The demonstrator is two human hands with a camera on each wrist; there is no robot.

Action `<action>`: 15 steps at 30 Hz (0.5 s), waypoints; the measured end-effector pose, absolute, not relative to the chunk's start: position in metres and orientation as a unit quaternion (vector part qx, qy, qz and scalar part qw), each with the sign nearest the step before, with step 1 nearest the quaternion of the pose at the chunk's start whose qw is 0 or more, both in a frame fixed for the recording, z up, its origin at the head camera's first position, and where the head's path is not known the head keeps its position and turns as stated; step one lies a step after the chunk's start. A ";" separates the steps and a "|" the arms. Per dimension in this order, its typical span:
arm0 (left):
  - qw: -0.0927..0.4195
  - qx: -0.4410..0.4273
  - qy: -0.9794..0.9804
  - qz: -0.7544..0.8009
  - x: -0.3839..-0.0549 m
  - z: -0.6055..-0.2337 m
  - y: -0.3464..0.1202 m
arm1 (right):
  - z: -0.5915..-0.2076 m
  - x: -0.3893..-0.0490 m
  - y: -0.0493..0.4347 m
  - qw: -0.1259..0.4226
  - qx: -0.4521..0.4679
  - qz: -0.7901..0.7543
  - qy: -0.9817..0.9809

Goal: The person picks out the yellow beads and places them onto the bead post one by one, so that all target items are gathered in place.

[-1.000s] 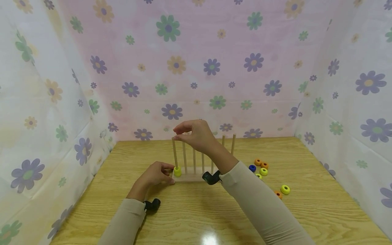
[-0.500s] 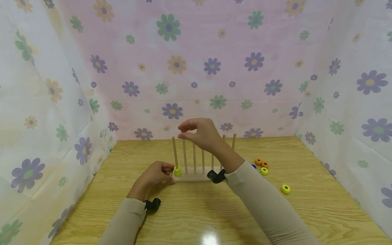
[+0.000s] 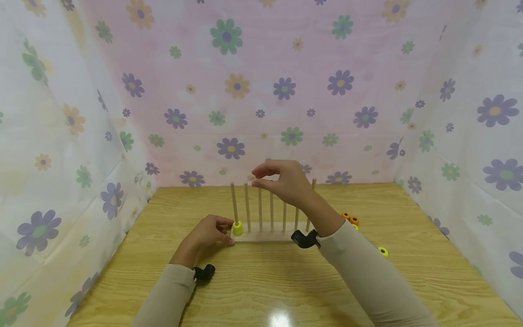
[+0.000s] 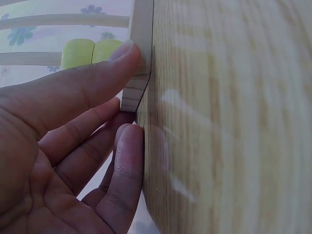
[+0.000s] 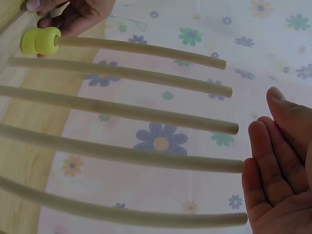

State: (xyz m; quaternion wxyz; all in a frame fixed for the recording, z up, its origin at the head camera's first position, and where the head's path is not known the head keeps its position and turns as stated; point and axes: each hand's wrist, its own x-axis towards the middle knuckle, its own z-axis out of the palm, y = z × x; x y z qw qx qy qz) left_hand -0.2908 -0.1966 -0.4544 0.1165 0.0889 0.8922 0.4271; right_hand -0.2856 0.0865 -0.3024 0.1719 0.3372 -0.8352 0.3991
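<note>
A wooden peg rack with several upright pegs stands on the table. Two yellow rings are stacked at the foot of its leftmost peg. At that end, my left hand grips the base; in the left wrist view the thumb presses the front of the base and fingers lie behind it. Above the pegs, my right hand hovers with thumb and fingers apart, holding nothing. The right wrist view shows its relaxed fingers near the peg tops.
To the right of the rack lie loose orange rings and a yellow ring; the right sleeve partly covers that area. A floral cloth walls the table at the back and sides.
My right hand has moved right, from the top of the leftmost peg to over the middle pegs. Its sleeve now hides more loose rings. The left hand and stacked rings have stayed put.
</note>
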 end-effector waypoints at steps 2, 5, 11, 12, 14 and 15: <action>0.117 0.088 0.892 0.428 -0.290 -0.454 -0.196 | -0.303 -0.284 0.091 0.172 0.333 0.402 -0.835; 0.118 0.087 0.891 0.430 -0.290 -0.455 -0.196 | -0.305 -0.282 0.097 0.173 0.328 0.407 -0.835; 0.119 0.091 0.891 0.429 -0.291 -0.455 -0.197 | -0.308 -0.278 0.110 0.187 0.338 0.409 -0.827; 0.119 0.091 0.891 0.429 -0.291 -0.455 -0.197 | -0.309 -0.278 0.112 0.186 0.337 0.409 -0.827; 0.120 0.090 0.891 0.429 -0.291 -0.455 -0.197 | -0.311 -0.276 0.116 0.185 0.335 0.411 -0.827; 0.121 0.089 0.891 0.429 -0.291 -0.455 -0.197 | -0.312 -0.275 0.118 0.185 0.336 0.411 -0.827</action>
